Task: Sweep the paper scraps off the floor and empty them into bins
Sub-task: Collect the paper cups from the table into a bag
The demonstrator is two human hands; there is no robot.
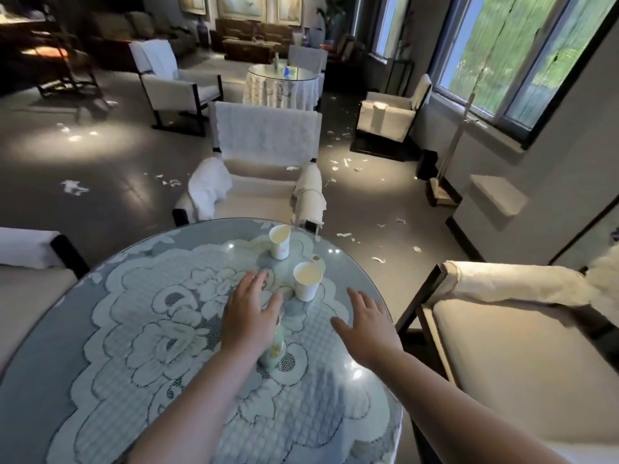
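both hands are held out over a round glass-topped desk (100,296) covered with a lace cloth (150,329). the left hand (249,318) hovers palm down near the middle of the desk, its fingers (254,279) straight and slightly spread, holding nothing. the right hand (366,326) hovers near the right edge of the desk, fingers straight and relaxed, also holding nothing.

containers on the desk: two white paper cups stand upright with the open ends up. the near cup (307,285) stands just beyond the left hand's fingertips; its inside looks pale, and any contents cannot be told. the far cup (280,241) stands near the far edge of the desk; its rim looks bent, and its contents cannot be told. a small bottle (274,349) stands upright below the left hand, partly hidden by the wrist.

the paper scraps (345,164) lie scattered on the grey floor (50,155), well apart from the hands. most lie to the right of the armchair (264,155) beyond the desk, in a loose band running toward the window wall. more scraps (74,187) lie on the floor to the left. the pieces are small, white and irregular, with no common direction.

a broom and dustpan (442,192) stand upright against the right wall, handle pointing up. a second round desk (283,83) stands farther back.
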